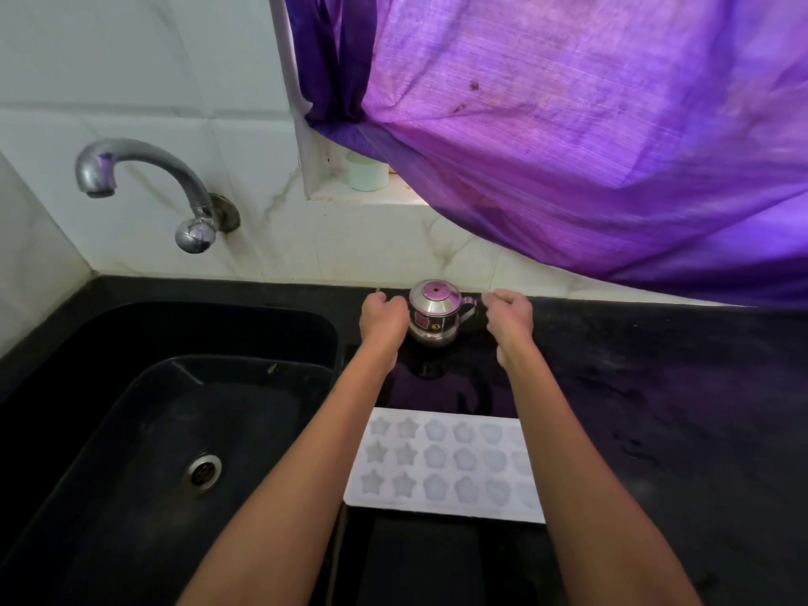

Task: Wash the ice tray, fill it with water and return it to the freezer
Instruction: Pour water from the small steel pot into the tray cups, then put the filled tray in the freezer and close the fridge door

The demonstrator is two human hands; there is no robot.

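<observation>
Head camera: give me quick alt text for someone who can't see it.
Both hands reach to a small steel pot at the back of a black counter: the left hand touches its side, the right hand is beside its handle. A white ice tray lies nearer, right of a black sink.

A black stone counter (656, 387) fills the lower part of the frame, with a black sink (131, 408) set into it at the lower left. A white ice tray (441, 465) lies flat on the counter at the lower centre. A small steel pot (435, 312) stands at the counter's back edge, centre of frame
</observation>
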